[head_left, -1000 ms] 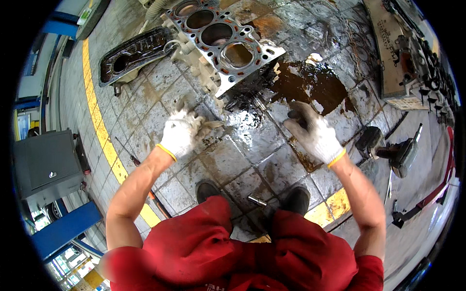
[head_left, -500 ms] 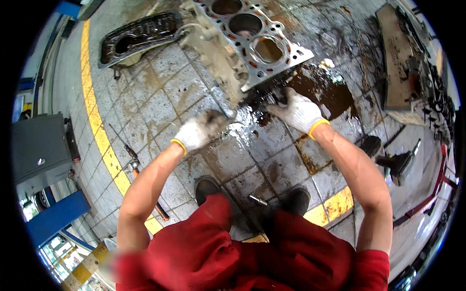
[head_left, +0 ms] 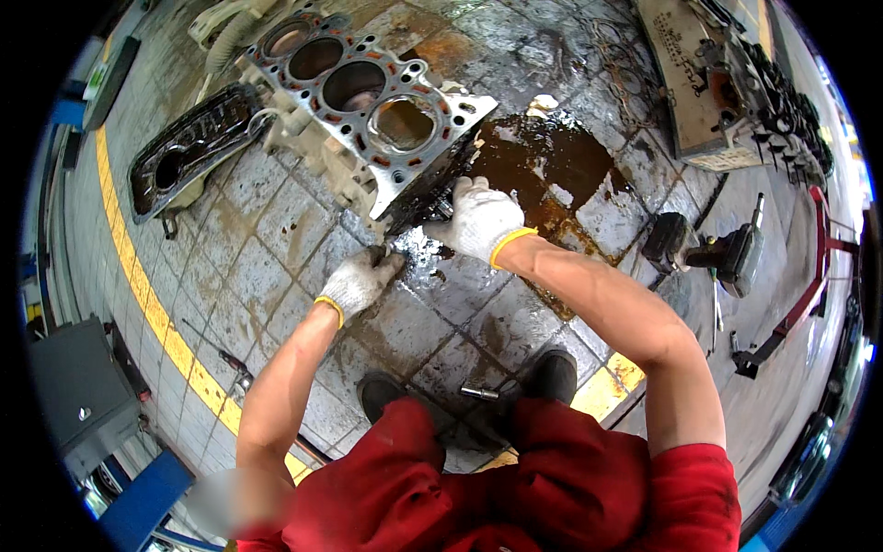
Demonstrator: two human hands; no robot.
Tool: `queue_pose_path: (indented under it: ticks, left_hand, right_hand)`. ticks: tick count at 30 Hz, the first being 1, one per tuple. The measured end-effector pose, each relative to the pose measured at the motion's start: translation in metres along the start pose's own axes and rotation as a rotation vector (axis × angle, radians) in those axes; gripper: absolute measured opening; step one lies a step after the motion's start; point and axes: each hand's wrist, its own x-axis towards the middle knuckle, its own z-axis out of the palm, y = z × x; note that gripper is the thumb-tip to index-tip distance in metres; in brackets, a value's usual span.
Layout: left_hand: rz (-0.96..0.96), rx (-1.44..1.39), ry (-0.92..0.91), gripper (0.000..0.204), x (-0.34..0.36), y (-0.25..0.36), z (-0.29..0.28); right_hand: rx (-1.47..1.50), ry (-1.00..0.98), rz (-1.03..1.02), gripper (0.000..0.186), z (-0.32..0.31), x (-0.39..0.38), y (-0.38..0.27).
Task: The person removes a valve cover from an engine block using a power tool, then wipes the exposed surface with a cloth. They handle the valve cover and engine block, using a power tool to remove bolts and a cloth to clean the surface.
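Note:
A metal engine block (head_left: 384,158) with open cylinder bores lies on the tiled floor ahead. At its near lower corner is my left hand (head_left: 354,281), in a white knitted glove with darkened fingertips. Its fingers and thumb are drawn together; what lies between them is hidden. My right hand (head_left: 486,221), gloved alike, is close against the block's dark near end. The fingers are curled in and the thumb points left; whatever they grip does not show. Between the hands a shiny wet patch (head_left: 421,260) covers the tiles.
Dark oil (head_left: 561,170) pools right of the block. An oily pan (head_left: 198,147) lies left. Farther right are a cordless impact wrench (head_left: 736,258) and a cylinder head (head_left: 713,87). A metal socket (head_left: 479,393) lies between my shoes. A grey cabinet (head_left: 78,386) stands left.
The view has shifted, so the block appears farther left and lower. My left hand has come closer to the block's near corner, and my right hand slightly nearer its end.

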Motion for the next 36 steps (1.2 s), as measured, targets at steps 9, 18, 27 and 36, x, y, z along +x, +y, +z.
queue_pose_path:
  ticks: [9,18,27,36]
  left_hand:
    - [-0.175,-0.679,-0.228,0.06,0.012,-0.014,0.007]
    - [-0.186,-0.516,-0.003,0.047,0.033,-0.051,0.034]
    - [-0.125,-0.626,0.098,0.055,0.024,-0.021,0.051]
    - [-0.13,-0.235,0.069,0.06,0.001,-0.017,0.053]
  right_hand:
    - [-0.009,0.259,0.018,0.053,-0.079,-0.015,0.041]
    - [0.253,0.874,-0.608,0.08,-0.111,-0.027,-0.01]
    - [-0.081,0.448,-0.285,0.133,-0.121,-0.044,-0.07]
    - [-0.165,0.467,-0.313,0.134,-0.105,-0.067,-0.077]
